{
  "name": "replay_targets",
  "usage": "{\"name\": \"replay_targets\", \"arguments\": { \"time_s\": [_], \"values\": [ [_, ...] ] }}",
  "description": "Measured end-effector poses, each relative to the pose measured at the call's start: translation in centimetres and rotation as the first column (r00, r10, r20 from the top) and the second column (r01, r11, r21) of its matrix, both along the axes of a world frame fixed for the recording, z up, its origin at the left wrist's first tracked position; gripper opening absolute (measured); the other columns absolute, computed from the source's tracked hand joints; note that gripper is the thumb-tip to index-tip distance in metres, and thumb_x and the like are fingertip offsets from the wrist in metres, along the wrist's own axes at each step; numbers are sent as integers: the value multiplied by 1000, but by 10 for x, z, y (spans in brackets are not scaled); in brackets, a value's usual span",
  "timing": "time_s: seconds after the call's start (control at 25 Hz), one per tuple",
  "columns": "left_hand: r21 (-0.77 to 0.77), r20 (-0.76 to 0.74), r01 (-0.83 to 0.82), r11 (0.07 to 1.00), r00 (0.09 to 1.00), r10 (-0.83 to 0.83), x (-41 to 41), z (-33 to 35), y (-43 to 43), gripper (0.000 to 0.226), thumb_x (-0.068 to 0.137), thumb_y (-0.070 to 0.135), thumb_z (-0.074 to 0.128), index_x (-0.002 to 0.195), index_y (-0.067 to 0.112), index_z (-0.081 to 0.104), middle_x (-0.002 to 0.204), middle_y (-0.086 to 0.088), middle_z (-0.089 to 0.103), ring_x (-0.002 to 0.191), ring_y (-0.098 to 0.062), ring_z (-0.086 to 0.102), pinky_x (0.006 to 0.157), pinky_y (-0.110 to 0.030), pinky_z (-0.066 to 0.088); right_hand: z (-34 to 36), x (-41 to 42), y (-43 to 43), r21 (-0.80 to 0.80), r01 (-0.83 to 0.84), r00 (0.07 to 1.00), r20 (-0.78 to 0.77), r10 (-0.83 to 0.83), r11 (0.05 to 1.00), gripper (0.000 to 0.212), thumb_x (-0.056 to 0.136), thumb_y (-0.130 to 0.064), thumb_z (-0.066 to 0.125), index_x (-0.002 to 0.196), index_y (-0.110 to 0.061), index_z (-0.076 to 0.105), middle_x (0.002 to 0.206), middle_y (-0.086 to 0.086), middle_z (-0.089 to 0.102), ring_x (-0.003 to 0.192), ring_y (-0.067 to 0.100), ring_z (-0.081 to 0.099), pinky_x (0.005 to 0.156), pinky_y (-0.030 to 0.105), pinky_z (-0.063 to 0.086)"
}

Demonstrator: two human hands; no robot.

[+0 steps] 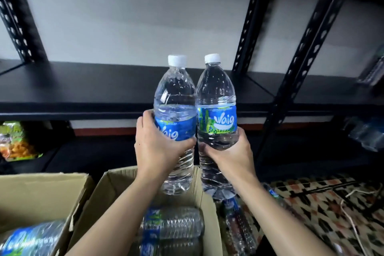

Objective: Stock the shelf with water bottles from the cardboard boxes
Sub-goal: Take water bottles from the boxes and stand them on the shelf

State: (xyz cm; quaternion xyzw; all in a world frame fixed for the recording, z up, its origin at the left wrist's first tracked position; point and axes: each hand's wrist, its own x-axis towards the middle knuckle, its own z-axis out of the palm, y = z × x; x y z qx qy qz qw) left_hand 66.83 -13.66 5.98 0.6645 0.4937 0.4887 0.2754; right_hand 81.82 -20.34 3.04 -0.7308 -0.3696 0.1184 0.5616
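Note:
My left hand (160, 147) grips a clear water bottle (175, 97) with a blue label and white cap, held upright. My right hand (230, 156) grips a second, matching water bottle (216, 93) right beside it, the two nearly touching. Both are raised in front of the black shelf board (83, 87), which is bare at this spot. Below my arms an open cardboard box (116, 181) holds more bottles (172, 224) lying on their sides. A second cardboard box (41, 193) at the left has a bottle (31, 239) in it too.
Black perforated uprights (301, 52) frame the shelf, with a white wall behind. Snack bags (14, 141) sit on the lower level at left, wrapped bottles (365, 133) at right. Loose bottles (239, 226) lie on a patterned rug (324, 210) with a white cord (351, 220).

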Motion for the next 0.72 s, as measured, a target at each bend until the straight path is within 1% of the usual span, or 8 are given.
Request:
{"name": "replay_targets", "arguments": {
  "time_s": [0.12, 0.2, 0.28, 0.36, 0.44, 0.52, 0.56, 0.72],
  "values": [
    [35, 152, -4, 999, 988, -2, 16, 26, 13, 88, 42, 39, 94, 115, 18, 49, 105, 9, 46, 105, -12, 50, 93, -30, 45, 27, 6, 8, 109, -15, 1000, 12, 14, 994, 77, 52, -36, 96, 116, -30, 54, 95, -19, 69, 85, -14, 63, 70, 5, 46],
    [68, 204, 0, 998, 979, -14, 28, 45, 27, 87, 43, 35, 95, 116, 15, 52, 97, 17, 39, 105, -11, 46, 94, -26, 43, 46, 14, 17, 158, -16, 999, 50, 8, 987, 78, 52, -32, 97, 117, -30, 54, 96, -21, 68, 87, -17, 60, 68, 0, 42],
    [95, 220, 14, 995, 975, -35, 39, 62, 39, 81, 44, 35, 95, 113, 16, 56, 94, 20, 37, 103, -8, 43, 89, -19, 38, 64, 24, 29, 187, -25, 998, 67, 13, 982, 78, 53, -32, 96, 118, -31, 54, 96, -22, 67, 88, -19, 59, 68, -1, 41],
    [129, 242, 34, 991, 968, -64, 51, 75, 51, 73, 45, 35, 93, 106, 18, 57, 93, 13, 42, 94, 0, 40, 80, -7, 31, 79, 35, 42, 208, -19, 997, 75, 3, 978, 78, 52, -35, 96, 117, -31, 54, 96, -22, 67, 87, -19, 59, 68, -1, 41],
    [141, 262, 45, 989, 962, -81, 65, 87, 63, 70, 45, 34, 92, 104, 17, 57, 98, 2, 45, 88, 12, 41, 72, -1, 32, 92, 45, 56, 225, -18, 997, 80, 0, 974, 79, 51, -39, 96, 118, -32, 54, 97, -23, 68, 88, -16, 61, 69, 1, 43],
    [137, 275, 53, 989, 957, -89, 79, 99, 76, 71, 46, 33, 91, 106, 17, 57, 103, -2, 46, 86, 28, 37, 67, -4, 34, 102, 56, 72, 258, -15, 998, 65, -1, 966, 80, 50, -41, 96, 118, -33, 55, 98, -22, 69, 89, -14, 63, 72, 7, 46],
    [135, 278, 56, 989, 956, -92, 88, 105, 84, 72, 47, 33, 91, 107, 17, 57, 104, -2, 45, 84, 31, 36, 68, -7, 33, 107, 63, 81, 276, -8, 999, 54, -7, 961, 79, 50, -41, 96, 117, -33, 55, 99, -22, 69, 89, -13, 63, 74, 10, 48],
    [141, 298, 59, 988, 949, -99, 117, 122, 113, 75, 49, 34, 91, 111, 20, 52, 105, 3, 41, 81, 18, 43, 79, -19, 34, 123, 90, 113, 303, 10, 998, 49, -27, 953, 77, 50, -40, 96, 114, -36, 54, 95, -24, 68, 85, -18, 61, 66, 2, 44]
  ]
}}
